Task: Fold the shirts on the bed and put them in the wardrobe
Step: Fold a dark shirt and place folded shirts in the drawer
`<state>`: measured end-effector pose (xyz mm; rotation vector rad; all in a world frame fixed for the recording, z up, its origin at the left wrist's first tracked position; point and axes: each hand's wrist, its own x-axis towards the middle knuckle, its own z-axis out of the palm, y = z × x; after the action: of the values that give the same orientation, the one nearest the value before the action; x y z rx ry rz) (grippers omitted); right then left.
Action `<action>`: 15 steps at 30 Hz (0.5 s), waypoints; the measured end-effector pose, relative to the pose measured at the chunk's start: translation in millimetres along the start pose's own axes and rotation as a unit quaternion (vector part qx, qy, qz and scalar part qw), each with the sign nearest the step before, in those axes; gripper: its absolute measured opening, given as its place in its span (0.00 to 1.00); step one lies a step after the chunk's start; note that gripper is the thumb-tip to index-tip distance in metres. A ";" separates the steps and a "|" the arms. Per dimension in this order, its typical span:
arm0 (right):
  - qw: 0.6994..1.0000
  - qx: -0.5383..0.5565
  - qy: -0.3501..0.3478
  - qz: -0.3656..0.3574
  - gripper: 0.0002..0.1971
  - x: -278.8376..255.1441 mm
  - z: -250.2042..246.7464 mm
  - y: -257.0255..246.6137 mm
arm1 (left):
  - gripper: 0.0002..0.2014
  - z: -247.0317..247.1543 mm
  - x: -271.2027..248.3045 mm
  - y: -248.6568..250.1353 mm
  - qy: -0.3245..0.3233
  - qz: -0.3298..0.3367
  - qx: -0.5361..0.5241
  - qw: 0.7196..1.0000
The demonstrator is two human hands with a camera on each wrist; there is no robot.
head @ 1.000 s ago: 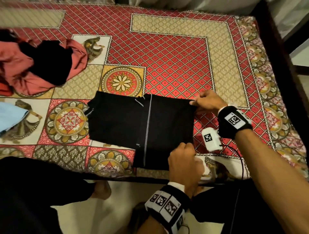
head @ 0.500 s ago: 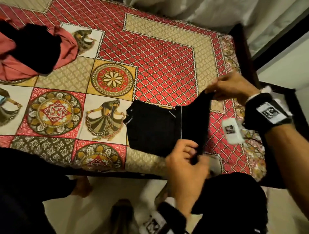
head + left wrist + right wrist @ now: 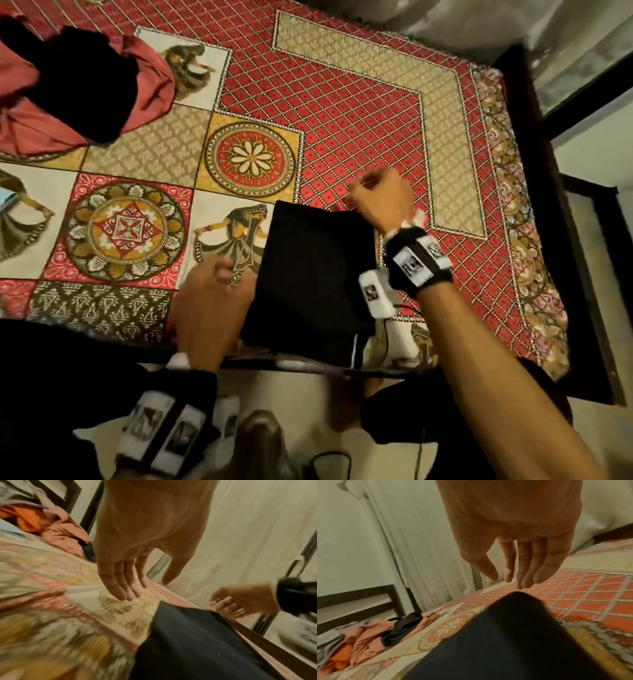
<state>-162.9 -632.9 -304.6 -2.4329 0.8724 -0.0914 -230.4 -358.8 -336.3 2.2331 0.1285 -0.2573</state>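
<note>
Both hands hang loose and hold nothing. The left hand (image 3: 209,301), its straight fingers (image 3: 120,588) slack above the bedspread (image 3: 342,113), hovers just beside the left edge of the folded black shirt (image 3: 308,274). The right hand (image 3: 380,202) sits at the far right corner of the same shirt, fingers (image 3: 530,574) extended and relaxed over that corner; whether they brush the cloth cannot be told from the blurred frames.

The shirt lies between the two hands as a compact dark rectangle on the near side of the bed — its long axis running away from the person, its near end drooping over the bed's edge with a pale stripe (image 3: 354,349) showing there. The left hand is nearer the shirt's near half, the right nearer its far end, so the bundle seems flanked for a two-handed lift or a last smoothing: the left could slide under the long side while the right takes the far corner.

By the look of it, this shirt is folded and not yet carried off; no wardrobe is in view.

Further up the bed, well apart to the left, a heap of unfolded clothes (image 3: 68,85) — salmon-pink cloth with a black garment on top — waits on the patterned spread, and the left wrist view shows orange fabric (image 3: 22,519) in it too.
</note>
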 end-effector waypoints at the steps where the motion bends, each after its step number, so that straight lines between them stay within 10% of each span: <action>1: 1.000 -0.002 0.014 0.014 0.11 -0.5 -5.6 19.6 | 0.13 3.4 19.7 11.1 -0.008 0.014 -0.008 1.000; 7: 0.982 0.146 -0.074 0.099 0.24 -3.1 10.0 73.4 | 0.25 53.4 136.8 66.1 -0.124 0.053 0.129 0.982; 15: 0.981 0.172 -0.085 0.005 0.26 10.0 19.3 99.4 | 0.05 78.5 163.9 59.2 -0.120 0.001 -0.016 0.993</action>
<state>-206.9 -693.4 -373.6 -2.0788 0.7260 -0.0280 -71.2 -456.5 -376.5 2.1525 0.0010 -0.5162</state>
